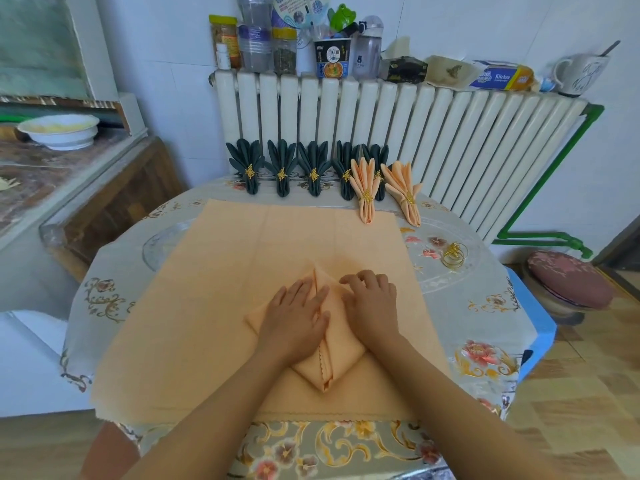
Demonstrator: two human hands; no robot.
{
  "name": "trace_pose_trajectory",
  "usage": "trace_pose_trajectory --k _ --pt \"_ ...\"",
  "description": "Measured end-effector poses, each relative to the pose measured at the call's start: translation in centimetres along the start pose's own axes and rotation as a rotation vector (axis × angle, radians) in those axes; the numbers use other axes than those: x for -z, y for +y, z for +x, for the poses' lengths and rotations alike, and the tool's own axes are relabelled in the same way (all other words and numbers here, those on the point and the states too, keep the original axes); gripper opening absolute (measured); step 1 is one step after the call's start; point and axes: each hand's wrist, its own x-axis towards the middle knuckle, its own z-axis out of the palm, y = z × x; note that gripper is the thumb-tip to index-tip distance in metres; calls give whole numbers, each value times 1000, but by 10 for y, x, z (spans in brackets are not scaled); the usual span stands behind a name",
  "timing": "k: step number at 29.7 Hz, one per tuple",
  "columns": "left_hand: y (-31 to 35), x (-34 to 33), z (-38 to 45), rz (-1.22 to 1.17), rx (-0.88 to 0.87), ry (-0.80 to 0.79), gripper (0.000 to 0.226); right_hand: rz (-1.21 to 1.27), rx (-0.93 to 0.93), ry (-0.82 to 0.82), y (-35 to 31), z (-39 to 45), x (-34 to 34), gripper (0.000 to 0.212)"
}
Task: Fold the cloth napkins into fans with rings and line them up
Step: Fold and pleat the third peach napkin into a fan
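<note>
**Peach napkin pressed flat mid-fold**

A large peach cloth (pixel 214 306) is spread over the table (pixel 485 306). On it, toward the near edge, the napkin (pixel 341 344) lies folded to a point. It is judged light, soft and limp, so creases must be pinned down and it is best taken by its folded edges. The left hand (pixel 294 317) lies flat on it, fingers straight; the right hand (pixel 372 303) presses with loosely bent fingers, gripping nothing. Finished fans (pixel 313 171) line the far edge; rings (pixel 454 255) lie right. "Kitchen" is readable on a box (pixel 502 77).
</note>
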Motion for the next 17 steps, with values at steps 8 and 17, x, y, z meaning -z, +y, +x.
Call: trace_pose_trajectory --k 8,17 --pt "2 3 2 21 17 -39 53 6 27 54 -14 -59 10 37" --pt "6 9 0 9 35 -86 52 241 11 33 -48 -106 29 31"
